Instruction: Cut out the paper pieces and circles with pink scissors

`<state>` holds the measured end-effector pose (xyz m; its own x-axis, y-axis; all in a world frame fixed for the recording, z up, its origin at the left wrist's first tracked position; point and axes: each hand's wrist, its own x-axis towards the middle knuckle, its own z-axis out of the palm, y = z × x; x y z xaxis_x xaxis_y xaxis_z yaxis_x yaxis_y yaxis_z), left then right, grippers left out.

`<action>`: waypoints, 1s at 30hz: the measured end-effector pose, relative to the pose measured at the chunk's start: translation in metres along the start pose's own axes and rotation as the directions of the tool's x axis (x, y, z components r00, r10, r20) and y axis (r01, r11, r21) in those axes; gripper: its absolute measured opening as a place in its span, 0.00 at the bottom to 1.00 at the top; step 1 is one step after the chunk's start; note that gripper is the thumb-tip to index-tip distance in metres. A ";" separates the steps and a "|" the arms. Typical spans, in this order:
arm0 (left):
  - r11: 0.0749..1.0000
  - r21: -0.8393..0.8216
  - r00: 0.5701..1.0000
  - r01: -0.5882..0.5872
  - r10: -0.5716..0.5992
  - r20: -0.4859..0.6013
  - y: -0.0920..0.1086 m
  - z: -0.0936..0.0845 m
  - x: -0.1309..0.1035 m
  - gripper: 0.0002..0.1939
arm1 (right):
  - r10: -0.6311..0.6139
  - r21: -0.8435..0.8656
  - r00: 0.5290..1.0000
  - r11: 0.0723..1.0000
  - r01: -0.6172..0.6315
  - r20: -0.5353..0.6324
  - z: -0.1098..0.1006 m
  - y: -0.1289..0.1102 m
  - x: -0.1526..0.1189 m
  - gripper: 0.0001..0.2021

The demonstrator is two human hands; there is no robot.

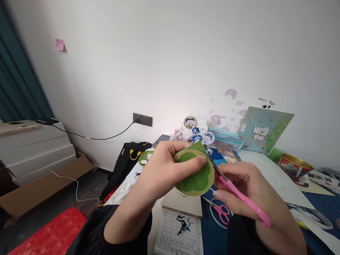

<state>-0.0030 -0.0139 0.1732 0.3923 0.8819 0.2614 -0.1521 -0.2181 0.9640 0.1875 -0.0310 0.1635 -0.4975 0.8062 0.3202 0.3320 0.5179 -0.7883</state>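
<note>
My left hand (170, 166) pinches a round green paper cutout (195, 179) with a pale yellow-green border, thumb lying across its front. A pointed flap of green paper sticks up behind its top edge. In my right hand (241, 180) are scissors with pink handles (247, 202), their blades at the upper right edge of the cutout. Part of the blades is hidden behind the paper, so how far they are apart is unclear. Below the hands, a smaller pair of pink scissors (221, 212) lies on the blue table surface beside a printed sheet (180, 235) with black scraps on it.
Round stickers (207, 138) lean on a white box at the back, next to a light-blue pouch (225, 138). A patterned folder (265, 129) stands against the wall. At right is a gold-rimmed tin (296, 163). A black bag (124, 168) and red stool (53, 233) are at left.
</note>
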 end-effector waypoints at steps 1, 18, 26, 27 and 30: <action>1.000 0.003 1.000 0.002 -0.002 -0.003 0.000 0.000 0.000 0.10 | 0.007 -0.002 1.000 1.000 -0.007 0.001 0.000 0.000 0.001 0.12; 1.000 0.014 1.000 0.001 -0.001 0.001 -0.001 0.000 0.004 0.09 | 0.016 -0.132 1.000 0.991 -0.018 -0.015 0.002 0.003 -0.001 0.11; 1.000 0.023 1.000 -0.002 0.002 0.003 0.000 -0.001 0.002 0.10 | 0.054 -0.132 0.999 0.990 -0.052 0.010 -0.002 0.004 -0.002 0.15; 1.000 0.025 1.000 0.001 -0.001 0.003 0.000 -0.001 0.002 0.10 | 0.060 -0.125 0.998 0.990 -0.058 0.011 -0.002 0.004 -0.002 0.14; 0.999 0.034 1.000 0.008 -0.008 0.006 0.000 -0.002 0.002 0.10 | 0.074 -0.111 0.997 0.991 -0.072 0.009 -0.002 0.005 -0.003 0.12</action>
<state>-0.0039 -0.0114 0.1733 0.3989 0.8812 0.2537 -0.1184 -0.2248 0.9672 0.1923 -0.0306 0.1599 -0.4788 0.8397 0.2563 0.4542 0.4868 -0.7462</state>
